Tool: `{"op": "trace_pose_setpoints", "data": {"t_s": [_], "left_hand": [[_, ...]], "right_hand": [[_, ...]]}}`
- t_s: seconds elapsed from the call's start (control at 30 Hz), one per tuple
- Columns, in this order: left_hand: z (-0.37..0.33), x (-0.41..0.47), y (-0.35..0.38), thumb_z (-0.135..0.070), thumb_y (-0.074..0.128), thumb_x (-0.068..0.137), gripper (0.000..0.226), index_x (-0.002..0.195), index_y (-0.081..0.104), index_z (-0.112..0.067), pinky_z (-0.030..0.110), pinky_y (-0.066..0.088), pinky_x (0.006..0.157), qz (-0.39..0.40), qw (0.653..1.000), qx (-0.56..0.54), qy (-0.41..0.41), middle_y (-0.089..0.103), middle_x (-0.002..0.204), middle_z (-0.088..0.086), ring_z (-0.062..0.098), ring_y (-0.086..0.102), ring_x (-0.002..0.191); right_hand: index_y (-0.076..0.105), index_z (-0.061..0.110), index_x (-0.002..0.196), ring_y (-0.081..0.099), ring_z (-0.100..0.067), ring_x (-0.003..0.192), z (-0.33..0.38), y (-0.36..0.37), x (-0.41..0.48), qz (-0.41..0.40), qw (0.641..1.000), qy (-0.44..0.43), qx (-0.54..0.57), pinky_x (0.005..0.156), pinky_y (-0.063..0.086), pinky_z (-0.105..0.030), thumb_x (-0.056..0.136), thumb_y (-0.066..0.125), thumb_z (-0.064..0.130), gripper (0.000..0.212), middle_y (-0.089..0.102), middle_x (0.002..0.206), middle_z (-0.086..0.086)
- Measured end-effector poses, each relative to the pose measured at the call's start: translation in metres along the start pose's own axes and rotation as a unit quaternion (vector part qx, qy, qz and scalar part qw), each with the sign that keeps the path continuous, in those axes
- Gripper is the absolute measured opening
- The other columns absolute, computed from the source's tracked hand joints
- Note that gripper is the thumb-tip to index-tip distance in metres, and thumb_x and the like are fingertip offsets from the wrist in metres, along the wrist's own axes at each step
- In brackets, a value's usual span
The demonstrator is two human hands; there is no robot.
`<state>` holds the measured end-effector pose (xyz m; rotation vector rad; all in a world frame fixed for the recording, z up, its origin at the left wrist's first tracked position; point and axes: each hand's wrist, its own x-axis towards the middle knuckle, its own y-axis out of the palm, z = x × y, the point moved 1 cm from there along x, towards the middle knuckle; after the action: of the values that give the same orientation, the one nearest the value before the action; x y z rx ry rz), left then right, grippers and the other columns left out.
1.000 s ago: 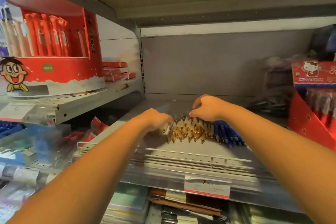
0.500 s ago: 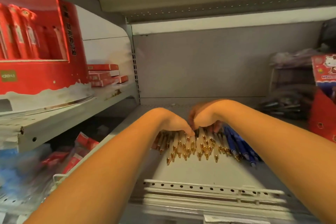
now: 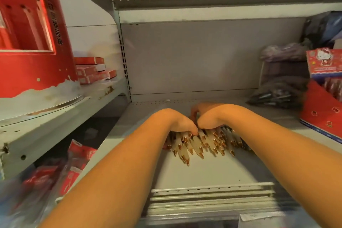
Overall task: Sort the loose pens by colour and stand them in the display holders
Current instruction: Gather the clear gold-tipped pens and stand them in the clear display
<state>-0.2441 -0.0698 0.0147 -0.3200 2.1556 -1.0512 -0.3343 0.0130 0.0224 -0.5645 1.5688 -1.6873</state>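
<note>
A pile of pale pens with gold tips (image 3: 198, 144) lies on the grey shelf (image 3: 203, 174), tips pointing toward me. Both hands sit on the far end of the pile, side by side and touching. My left hand (image 3: 177, 122) curls its fingers down over the left part of the pens. My right hand (image 3: 209, 116) curls over the right part, and its fingers are mostly hidden. A few darker pens (image 3: 245, 145) show beside my right forearm. A red display holder (image 3: 27, 42) stands on the upper left shelf. A red Hello Kitty holder (image 3: 322, 102) stands at the right.
White divider rails (image 3: 211, 196) lie along the shelf's front edge. A plastic bag of dark pens (image 3: 273, 96) sits at the back right. Red boxes (image 3: 92, 70) are stacked on the left shelf, and red packets (image 3: 77, 161) lie below it.
My hands have drawn together over the pile and the pens are bunched tighter. The view has moved closer, and the blue pens at the right are now mostly behind my right forearm.
</note>
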Motion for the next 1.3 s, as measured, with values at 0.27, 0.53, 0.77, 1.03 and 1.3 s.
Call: {"op": "trace_pose_setpoints", "data": {"t_s": [0.27, 0.53, 0.77, 1.03, 1.3], "left_hand": [[-0.013, 0.002, 0.004, -0.031, 0.051, 0.095, 0.028, 0.08, 0.057, -0.009, 0.028, 0.051, 0.065, 0.013, 0.998, 0.052, 0.017, 0.061, 0.068, 0.009, 0.024, 0.058, 0.069], [-0.022, 0.006, 0.004, -0.02, 0.051, 0.093, 0.024, 0.085, 0.059, 0.001, 0.03, 0.056, 0.058, -0.001, 0.992, 0.127, -0.021, 0.06, 0.074, 0.016, 0.027, 0.059, 0.059], [-0.019, 0.005, 0.002, -0.027, 0.058, 0.097, 0.027, 0.081, 0.047, -0.008, 0.033, 0.056, 0.073, -0.027, 0.991, 0.117, -0.059, 0.056, 0.078, 0.014, 0.028, 0.063, 0.077], [-0.015, 0.011, 0.005, -0.013, 0.049, 0.093, 0.024, 0.071, 0.055, -0.006, 0.019, 0.042, 0.051, -0.058, 0.968, 0.232, -0.071, 0.054, 0.068, 0.009, 0.019, 0.051, 0.054], [0.028, 0.013, -0.012, -0.007, 0.051, 0.081, 0.007, 0.086, 0.055, -0.003, 0.034, 0.049, 0.071, -0.11, 0.98, -0.166, -0.006, 0.057, 0.078, 0.014, 0.027, 0.061, 0.068]], "right_hand": [[0.074, 0.026, 0.097, 0.062, -0.018, 0.094, -0.018, 0.004, 0.001, -0.046, 0.995, -0.039, 0.074, 0.082, 0.053, -0.031, 0.09, 0.061, 0.018, 0.017, 0.069, 0.103, 0.002], [0.069, 0.013, 0.107, 0.067, -0.022, 0.081, -0.022, 0.002, 0.002, -0.015, 0.994, -0.073, 0.083, 0.077, 0.059, -0.036, 0.089, 0.059, 0.022, 0.023, 0.071, 0.098, -0.008], [0.069, 0.009, 0.105, 0.07, -0.027, 0.076, -0.018, 0.002, 0.004, -0.003, 0.996, -0.081, 0.049, 0.067, 0.059, -0.036, 0.091, 0.056, 0.027, 0.026, 0.071, 0.095, -0.012], [0.068, 0.007, 0.103, 0.061, -0.025, 0.066, -0.02, -0.001, 0.003, -0.026, 0.993, -0.093, 0.064, 0.058, 0.052, -0.032, 0.091, 0.056, 0.027, 0.026, 0.068, 0.082, -0.012], [0.069, 0.011, 0.094, 0.063, -0.026, 0.073, -0.023, -0.01, 0.003, -0.072, 0.975, -0.111, 0.181, 0.053, 0.051, -0.025, 0.092, 0.055, 0.006, 0.015, 0.068, 0.095, -0.012]]}}
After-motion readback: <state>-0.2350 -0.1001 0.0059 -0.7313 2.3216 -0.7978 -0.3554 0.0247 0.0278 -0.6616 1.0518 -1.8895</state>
